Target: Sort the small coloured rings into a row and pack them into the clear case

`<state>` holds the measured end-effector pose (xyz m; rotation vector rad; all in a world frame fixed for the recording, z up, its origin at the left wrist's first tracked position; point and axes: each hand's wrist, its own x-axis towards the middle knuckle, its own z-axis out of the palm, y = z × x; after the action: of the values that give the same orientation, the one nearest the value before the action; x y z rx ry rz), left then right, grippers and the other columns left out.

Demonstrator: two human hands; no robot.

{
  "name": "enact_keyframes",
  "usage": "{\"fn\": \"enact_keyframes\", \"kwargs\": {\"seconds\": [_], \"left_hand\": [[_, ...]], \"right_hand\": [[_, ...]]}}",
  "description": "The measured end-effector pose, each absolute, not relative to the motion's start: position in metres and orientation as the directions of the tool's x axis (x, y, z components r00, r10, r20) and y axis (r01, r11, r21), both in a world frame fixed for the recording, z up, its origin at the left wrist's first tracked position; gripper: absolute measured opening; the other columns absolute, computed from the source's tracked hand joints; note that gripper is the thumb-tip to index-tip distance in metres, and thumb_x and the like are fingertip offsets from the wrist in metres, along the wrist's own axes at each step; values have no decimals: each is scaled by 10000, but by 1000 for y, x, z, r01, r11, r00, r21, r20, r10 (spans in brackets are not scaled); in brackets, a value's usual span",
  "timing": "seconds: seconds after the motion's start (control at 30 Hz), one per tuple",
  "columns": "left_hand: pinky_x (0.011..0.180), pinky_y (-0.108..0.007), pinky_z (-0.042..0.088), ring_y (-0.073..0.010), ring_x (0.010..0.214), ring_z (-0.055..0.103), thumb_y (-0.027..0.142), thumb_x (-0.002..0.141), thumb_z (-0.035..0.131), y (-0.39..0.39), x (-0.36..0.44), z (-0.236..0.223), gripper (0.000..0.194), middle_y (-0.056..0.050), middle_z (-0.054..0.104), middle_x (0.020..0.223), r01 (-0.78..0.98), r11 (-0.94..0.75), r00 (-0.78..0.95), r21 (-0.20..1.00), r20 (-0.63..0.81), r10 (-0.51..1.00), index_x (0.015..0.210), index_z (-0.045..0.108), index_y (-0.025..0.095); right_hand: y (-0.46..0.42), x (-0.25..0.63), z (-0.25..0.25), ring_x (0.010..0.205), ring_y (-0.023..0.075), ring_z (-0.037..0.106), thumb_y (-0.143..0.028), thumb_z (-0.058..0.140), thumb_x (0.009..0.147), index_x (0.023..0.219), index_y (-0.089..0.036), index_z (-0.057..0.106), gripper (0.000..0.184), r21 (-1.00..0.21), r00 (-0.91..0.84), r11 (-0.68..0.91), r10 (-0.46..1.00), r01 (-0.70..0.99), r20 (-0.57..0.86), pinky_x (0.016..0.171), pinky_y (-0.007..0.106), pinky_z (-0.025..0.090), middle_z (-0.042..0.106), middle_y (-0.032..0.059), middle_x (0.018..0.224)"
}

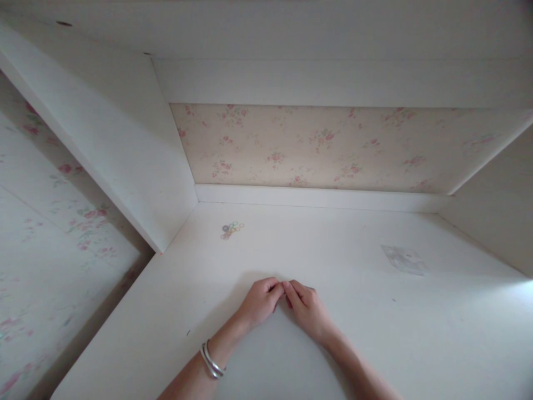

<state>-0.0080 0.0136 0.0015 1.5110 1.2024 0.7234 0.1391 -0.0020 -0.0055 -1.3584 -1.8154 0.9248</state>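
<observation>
My left hand [262,299] and my right hand [303,305] meet fingertip to fingertip over the white desk [325,244]. Both are closed in a pinch, thumbs against curled fingers. Whatever lies between the fingertips, if anything, is hidden or too small to make out. Beyond my left hand, toward the back of the desk, sits a small pile of thin coloured rings [232,230] that look like little elastic bands, with one dark grey piece among them. To the right of my hands a clear plastic bag [403,260] lies flat.
White side panels, the left one [137,166] and one at the right, frame the desk under a shelf [312,33]. Floral wallpaper [291,147] shows behind. A dark speck [187,333] lies left of my forearm, another [393,300] below the bag. A silver bangle [212,360] circles my left wrist.
</observation>
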Motion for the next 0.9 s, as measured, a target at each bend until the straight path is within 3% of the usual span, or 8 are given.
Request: {"fn": "enact_keyframes", "kwargs": {"seconds": [0.73, 0.9], "left_hand": [[494, -240, 265, -107, 479, 374, 439, 857, 405, 12, -8, 6, 357, 54, 391, 465, 329, 24, 306, 944, -131, 943, 615, 466, 184], [457, -232, 258, -96, 444, 357, 468, 848, 421, 11, -8, 6, 368, 55, 391, 469, 272, 91, 325, 958, -180, 928, 634, 489, 177]], "right_hand": [[-3, 139, 0, 558, 111, 437, -458, 301, 952, 663, -192, 484, 433, -846, -226, 219, 967, 487, 120, 555, 225, 349, 515, -13, 607], [-4, 139, -1, 562, 121, 453, -499, 303, 939, 664, -193, 492, 453, -854, -215, 202, 971, 479, 109, 554, 231, 350, 518, -9, 602]]}}
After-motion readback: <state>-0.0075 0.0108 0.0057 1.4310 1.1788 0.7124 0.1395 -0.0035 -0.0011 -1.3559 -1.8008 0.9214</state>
